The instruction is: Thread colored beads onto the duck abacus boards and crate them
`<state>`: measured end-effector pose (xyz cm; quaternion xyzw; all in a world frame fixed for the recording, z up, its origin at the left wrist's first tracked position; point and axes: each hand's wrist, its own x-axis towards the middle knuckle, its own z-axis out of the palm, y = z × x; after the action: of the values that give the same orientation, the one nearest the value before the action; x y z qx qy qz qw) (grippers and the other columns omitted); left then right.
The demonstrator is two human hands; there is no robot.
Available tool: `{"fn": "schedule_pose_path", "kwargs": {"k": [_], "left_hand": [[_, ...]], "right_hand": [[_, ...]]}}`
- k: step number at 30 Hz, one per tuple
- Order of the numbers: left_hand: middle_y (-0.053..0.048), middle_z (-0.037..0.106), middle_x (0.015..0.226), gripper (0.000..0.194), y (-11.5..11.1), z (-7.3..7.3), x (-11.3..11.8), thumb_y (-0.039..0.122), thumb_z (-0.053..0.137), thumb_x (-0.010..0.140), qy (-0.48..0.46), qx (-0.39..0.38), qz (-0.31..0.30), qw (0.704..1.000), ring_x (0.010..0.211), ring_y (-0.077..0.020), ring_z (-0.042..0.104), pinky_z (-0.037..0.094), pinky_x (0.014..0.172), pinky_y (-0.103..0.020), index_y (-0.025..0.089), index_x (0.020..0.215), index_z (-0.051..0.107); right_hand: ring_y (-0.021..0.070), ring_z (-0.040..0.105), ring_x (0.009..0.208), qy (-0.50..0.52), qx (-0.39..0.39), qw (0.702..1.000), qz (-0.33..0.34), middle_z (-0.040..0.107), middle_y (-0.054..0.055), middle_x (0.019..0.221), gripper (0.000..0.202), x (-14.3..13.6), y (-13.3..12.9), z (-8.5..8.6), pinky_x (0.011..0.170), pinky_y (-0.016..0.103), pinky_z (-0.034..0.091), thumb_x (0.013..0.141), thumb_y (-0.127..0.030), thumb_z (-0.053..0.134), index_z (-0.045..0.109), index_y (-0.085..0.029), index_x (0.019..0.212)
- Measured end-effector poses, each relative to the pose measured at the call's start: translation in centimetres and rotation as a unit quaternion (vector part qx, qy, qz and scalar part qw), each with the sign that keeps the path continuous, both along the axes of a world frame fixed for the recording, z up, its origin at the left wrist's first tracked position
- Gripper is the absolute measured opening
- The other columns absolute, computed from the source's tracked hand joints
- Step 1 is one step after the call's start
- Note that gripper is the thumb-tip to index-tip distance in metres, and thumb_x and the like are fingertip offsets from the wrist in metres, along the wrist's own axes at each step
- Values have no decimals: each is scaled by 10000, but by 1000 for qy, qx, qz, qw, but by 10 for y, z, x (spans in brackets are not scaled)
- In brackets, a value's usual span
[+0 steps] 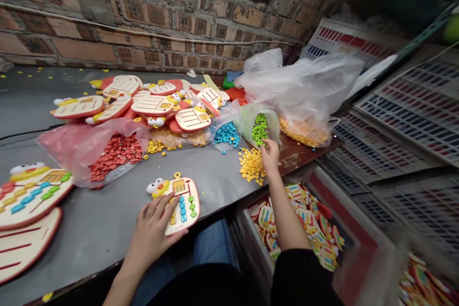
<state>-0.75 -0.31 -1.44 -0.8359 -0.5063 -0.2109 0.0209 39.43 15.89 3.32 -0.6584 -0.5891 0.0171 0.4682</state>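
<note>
My left hand point(152, 224) grips the near left edge of a duck-faced toy board point(193, 196), fingers across its face and thumb along its lower side. Blue and green pieces sit in two of the board's columns; yellow ones show partly under my fingers. My right hand point(270, 155) is at the mouth of a bag of small green pieces point(259, 126), its fingers curled together at the pieces. Whatever is between those fingertips is too small to make out. Just below that hand lies a loose heap of yellow pieces point(251, 163).
Bags of red pieces point(116, 155) and blue pieces point(227, 134) lie open on the grey table. Behind them are piled boards point(152, 105); more boards point(30, 196) lie at left. A crate of filled boards point(308, 220) stands below right, beside stacked plastic baskets point(412, 105).
</note>
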Motion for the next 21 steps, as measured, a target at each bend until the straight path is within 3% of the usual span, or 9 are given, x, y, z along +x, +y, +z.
{"fn": "schedule_pose_path", "kwargs": {"k": [3,6,8,10,14,21], "left_hand": [[-104,547,1358,692,1,-1,0,557,610,777,1,10,1,1000,1189,-312,490,303,958,-417,236,1373,468],[-92,543,1364,689,3,-2,-1,548,612,776,-1,12,0,1000,1189,-304,490,309,948,-402,255,1381,458],[-90,538,1368,693,4,-2,-1,547,614,774,-2,16,-1,1000,1190,-301,490,309,944,-397,262,1385,452],[-89,538,1367,698,5,-3,-1,550,615,773,-1,20,-2,1000,1189,-300,490,306,946,-396,263,1387,449],[-79,547,1357,696,4,-6,-2,566,609,773,3,20,0,1000,1186,-296,489,304,953,-390,272,1385,457],[-70,557,1348,689,3,-7,-4,573,612,765,14,16,8,1000,1177,-287,495,311,958,-383,285,1374,467]], "right_hand": [[285,473,1228,-83,-169,981,-42,534,182,1272,413,35,50,-8,1058,441,364,845,-292,487,618,-132,1203],[392,229,1394,-150,-329,931,-52,257,140,1531,646,38,82,-22,1086,601,247,830,-456,547,409,-258,1429],[437,97,1422,-173,-384,905,-50,118,73,1587,666,30,99,-32,1046,705,186,850,-508,505,313,-349,1467],[432,50,1430,-185,-392,899,-63,88,45,1593,608,21,114,-40,1023,745,154,887,-472,445,289,-384,1468],[412,95,1425,-178,-357,912,-93,169,57,1575,545,10,142,-45,1038,730,157,901,-459,408,373,-362,1436],[338,356,1286,-160,-247,953,-73,405,103,1442,424,10,161,-34,1006,644,306,893,-380,427,575,-303,1283]]}}
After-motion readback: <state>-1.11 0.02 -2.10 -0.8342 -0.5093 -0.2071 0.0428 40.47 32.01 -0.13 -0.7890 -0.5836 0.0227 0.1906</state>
